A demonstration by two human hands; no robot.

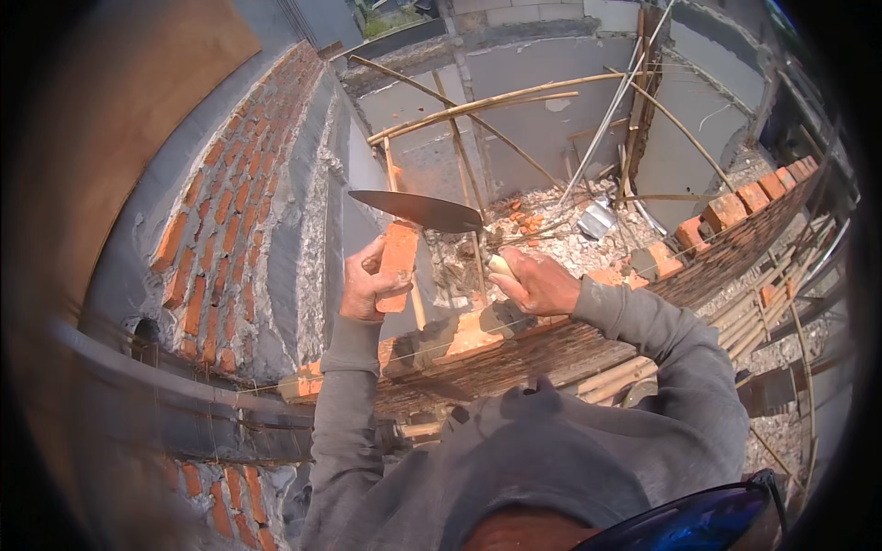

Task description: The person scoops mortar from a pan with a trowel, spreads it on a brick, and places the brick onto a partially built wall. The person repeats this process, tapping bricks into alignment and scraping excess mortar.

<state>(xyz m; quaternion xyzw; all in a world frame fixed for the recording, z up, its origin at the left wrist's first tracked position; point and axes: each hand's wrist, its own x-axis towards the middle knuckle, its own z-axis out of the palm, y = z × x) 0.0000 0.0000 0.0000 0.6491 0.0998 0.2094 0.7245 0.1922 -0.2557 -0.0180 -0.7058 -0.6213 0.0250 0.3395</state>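
My left hand [366,283] grips an orange brick [400,262], held upright above the near wall. Closed round the pale handle of a trowel is my right hand [542,283]. The trowel's dark pointed blade [418,210] reaches left, level with the brick's top end; whether they touch I cannot tell. Beneath both hands runs a brick wall [514,363], with grey mortar [441,338] and bricks along its top. A thin string line [427,349] stretches along that wall top.
A finished brick wall [230,220] with mortar joints rises on the left. Beyond my hands lies rubble [542,234] on the ground, crossed by bamboo poles [496,99]. Several loose bricks [726,211] line the wall top at right. Bamboo scaffolding [763,312] stands at lower right.
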